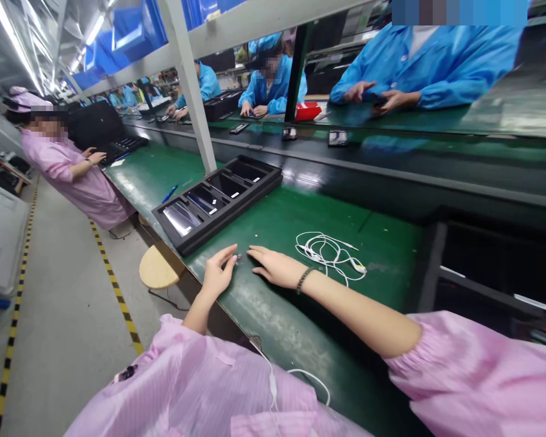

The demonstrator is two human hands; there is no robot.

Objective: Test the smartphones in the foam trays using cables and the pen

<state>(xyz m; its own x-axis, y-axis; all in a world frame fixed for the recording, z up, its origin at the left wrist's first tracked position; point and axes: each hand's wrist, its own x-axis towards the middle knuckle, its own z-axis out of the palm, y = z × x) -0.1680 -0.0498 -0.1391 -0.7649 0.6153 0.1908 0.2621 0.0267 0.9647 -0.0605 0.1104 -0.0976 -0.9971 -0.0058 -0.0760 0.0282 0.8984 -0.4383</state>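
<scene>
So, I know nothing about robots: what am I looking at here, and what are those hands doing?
No robot here: these are a person's own bare left hand and right hand. The one picture comes from a camera worn on that person's head, looking forward and down. On the green tabletop are a black tray holding four flat, phone-like devices, a blue pen and a loosely looped white cable. A small shiny thing is by the left hand's fingers, too small to tell whether it is gripped. The right hand is open beside it, seemingly holding nothing.
</scene>
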